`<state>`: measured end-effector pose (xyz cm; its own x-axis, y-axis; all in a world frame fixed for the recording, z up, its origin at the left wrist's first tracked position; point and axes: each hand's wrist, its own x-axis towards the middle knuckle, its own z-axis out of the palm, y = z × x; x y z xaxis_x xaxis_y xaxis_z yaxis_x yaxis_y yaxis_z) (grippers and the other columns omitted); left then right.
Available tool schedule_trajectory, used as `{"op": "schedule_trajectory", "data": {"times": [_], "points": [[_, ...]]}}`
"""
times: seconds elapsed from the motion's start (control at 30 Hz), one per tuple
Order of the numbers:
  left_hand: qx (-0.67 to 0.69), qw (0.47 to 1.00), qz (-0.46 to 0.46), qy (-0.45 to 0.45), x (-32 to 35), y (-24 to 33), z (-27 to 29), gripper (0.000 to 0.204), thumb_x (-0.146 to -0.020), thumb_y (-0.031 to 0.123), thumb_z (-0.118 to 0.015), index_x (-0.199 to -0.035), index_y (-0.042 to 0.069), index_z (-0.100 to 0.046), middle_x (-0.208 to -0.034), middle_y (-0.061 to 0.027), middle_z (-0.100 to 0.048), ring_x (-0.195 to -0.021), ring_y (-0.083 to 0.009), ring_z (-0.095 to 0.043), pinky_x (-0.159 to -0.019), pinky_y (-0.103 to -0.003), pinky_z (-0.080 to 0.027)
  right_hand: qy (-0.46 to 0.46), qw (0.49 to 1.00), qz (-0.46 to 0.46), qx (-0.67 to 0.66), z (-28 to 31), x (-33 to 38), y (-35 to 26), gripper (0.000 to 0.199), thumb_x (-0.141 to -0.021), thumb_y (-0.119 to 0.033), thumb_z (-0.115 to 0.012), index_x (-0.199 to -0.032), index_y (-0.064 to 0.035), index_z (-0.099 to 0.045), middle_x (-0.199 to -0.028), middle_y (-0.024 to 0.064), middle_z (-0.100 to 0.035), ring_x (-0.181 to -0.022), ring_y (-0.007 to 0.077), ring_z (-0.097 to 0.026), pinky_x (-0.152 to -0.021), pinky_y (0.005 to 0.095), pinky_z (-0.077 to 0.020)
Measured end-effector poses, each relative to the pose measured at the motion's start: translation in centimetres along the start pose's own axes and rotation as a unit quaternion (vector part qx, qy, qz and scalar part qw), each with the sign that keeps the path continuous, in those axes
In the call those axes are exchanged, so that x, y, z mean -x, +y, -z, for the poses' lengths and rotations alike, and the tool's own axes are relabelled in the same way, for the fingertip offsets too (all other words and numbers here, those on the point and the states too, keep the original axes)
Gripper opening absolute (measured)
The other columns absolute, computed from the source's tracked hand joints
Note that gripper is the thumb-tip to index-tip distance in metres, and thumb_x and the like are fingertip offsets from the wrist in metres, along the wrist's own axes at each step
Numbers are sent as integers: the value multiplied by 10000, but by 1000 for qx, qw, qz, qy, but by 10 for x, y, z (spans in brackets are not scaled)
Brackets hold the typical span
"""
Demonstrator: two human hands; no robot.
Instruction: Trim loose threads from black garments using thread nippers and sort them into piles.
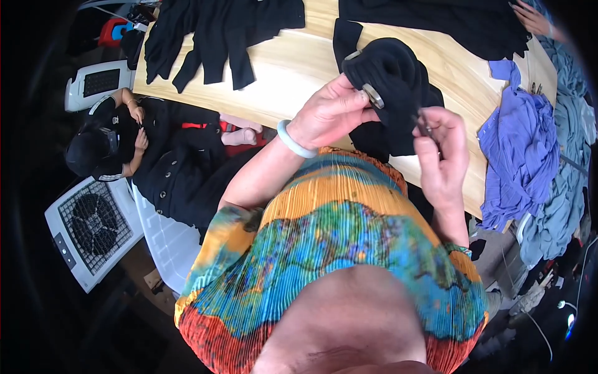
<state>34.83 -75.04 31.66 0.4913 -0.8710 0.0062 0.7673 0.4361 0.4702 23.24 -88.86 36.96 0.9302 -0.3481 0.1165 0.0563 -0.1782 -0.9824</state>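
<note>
Nearest to me, my right hand [443,153] sits at the near edge of the worktop [293,68], fingers pressed together and pinching small metal snips [425,128] whose tip touches the black garment [392,81] just to its left. A little farther and to the left, my left hand [330,112], with a pale bangle [293,140] on the wrist, is closed around a bunched fold of that same black garment, thumb beside a small silver tag [372,95] on the cloth. The garment rises between my two hands and drapes down onto the worktop behind them. To the right, purple cloth [520,149] hangs over the worktop's edge beside grey-blue cloth [564,187]. At the far left lie more black clothes [218,31]. Down on the left, another person [118,134] in black sits near a white fan unit [93,227].
</note>
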Motion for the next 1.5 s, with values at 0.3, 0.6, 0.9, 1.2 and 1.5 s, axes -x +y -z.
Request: {"op": "schedule_trajectory", "data": {"times": [0.3, 0.6, 0.9, 1.2, 1.5], "points": [[-11, 999, -17, 26, 4, -1, -2, 317, -836, 104, -487, -1151, 97, -454, -1096, -65, -503, -1048, -201, -459, -889, -409, -366, 8, 995, -3, 102, -8, 1, 7, 216, -754, -98, -624, -911, -4, -511, -659, 37, -539, -542, 63, -464, -497, 181, -379], [-63, 997, -21, 40, 3, 0, -3, 285, -823, 90, -516, -1105, 63, -486, -1029, -65, -539, -975, -184, -505, -857, -373, -404, 29, 997, -8, 77, -9, -2, 4, 192, -757, -75, -617, -897, 3, -512, -650, 29, -539, -547, 55, -469, -494, 176, -374], [-90, 995, -16, 45, 1, 2, -3, 274, -818, 74, -521, -1088, 39, -492, -986, -57, -553, -924, -159, -527, -841, -324, -419, 41, 994, -7, 102, -11, -4, 9, 198, -748, -89, -633, -879, 5, -519, -637, 33, -538, -519, 60, -467, -471, 181, -378], [-102, 994, 1, 47, 3, 1, 0, 265, -820, 69, -515, -1081, 35, -491, -981, -54, -555, -915, -144, -527, -833, -304, -422, 39, 994, -8, 99, -14, -5, 8, 193, -740, -85, -638, -870, 3, -527, -633, 35, -550, -525, 66, -495, -475, 183, -390], [-39, 997, 15, 57, 4, -7, 1, 260, -829, 68, -499, -1089, 69, -489, -1005, -63, -547, -945, -176, -518, -822, -355, -425, 43, 990, 20, 130, -19, -10, 14, 166, -738, -68, -636, -852, 1, -537, -631, 19, -547, -513, 46, -474, -464, 169, -375]]}}
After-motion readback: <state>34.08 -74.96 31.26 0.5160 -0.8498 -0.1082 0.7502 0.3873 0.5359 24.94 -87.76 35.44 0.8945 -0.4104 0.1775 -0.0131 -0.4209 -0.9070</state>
